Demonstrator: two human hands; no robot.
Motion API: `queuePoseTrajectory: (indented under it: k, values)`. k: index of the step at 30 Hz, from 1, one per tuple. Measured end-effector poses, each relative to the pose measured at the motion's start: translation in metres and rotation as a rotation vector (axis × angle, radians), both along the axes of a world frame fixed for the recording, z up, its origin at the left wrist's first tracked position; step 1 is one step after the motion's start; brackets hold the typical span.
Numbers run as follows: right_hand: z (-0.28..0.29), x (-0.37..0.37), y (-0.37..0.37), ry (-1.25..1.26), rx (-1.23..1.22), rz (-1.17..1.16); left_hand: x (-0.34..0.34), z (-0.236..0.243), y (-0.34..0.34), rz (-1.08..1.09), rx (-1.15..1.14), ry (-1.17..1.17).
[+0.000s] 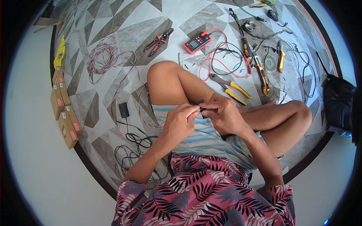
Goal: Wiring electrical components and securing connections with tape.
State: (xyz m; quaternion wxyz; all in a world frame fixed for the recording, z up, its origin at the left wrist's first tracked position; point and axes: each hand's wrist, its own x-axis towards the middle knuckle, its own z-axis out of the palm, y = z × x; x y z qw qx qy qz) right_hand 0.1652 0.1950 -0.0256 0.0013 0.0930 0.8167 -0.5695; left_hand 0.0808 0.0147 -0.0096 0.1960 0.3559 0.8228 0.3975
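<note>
Over my lap, my left hand and my right hand meet with their fingertips pinched together. Between them is a small black piece, mostly covered by the fingers, so its kind does not show. Just beyond my right hand, yellow-handled pliers lie on the floor by my shin. A red and black multimeter rests farther out, its red and black test leads looped beside it.
Red-handled pliers and a coil of thin wire lie ahead to the left. At left are a black socket block and cardboard boxes. On the right are a screwdriver, utility knives and a black bag.
</note>
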Motion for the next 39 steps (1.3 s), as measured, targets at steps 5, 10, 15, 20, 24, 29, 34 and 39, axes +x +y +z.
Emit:
queuePoseTrajectory:
  k: [5,10,15,20,24,29,34,39]
  values:
    - [0.0,-0.004,0.0,0.077,0.111,0.022,0.004,-0.004,0.003,0.033,0.079,0.052]
    - [-0.001,-0.006,0.001,0.203,0.169,-0.114,0.02,-0.001,0.003,0.084,0.141,0.437]
    - [0.008,-0.006,0.002,0.133,0.11,-0.114,0.086,-0.04,0.017,0.592,0.649,-0.771]
    - [0.015,-0.005,0.008,0.066,0.03,-0.093,0.048,-0.068,0.041,0.282,0.785,-0.602]
    - [0.008,-0.002,0.01,0.041,0.003,-0.099,0.038,-0.073,0.032,0.174,0.645,-0.383]
    - [0.012,-0.002,0.004,0.058,0.023,-0.081,0.042,-0.073,0.029,0.219,0.584,-0.358]
    - [0.001,-0.005,-0.013,0.082,0.161,-0.161,0.051,-0.081,0.028,0.358,0.511,-0.247]
    - [-0.009,-0.007,-0.018,0.094,0.188,-0.172,0.054,-0.069,0.02,0.415,0.443,-0.459]
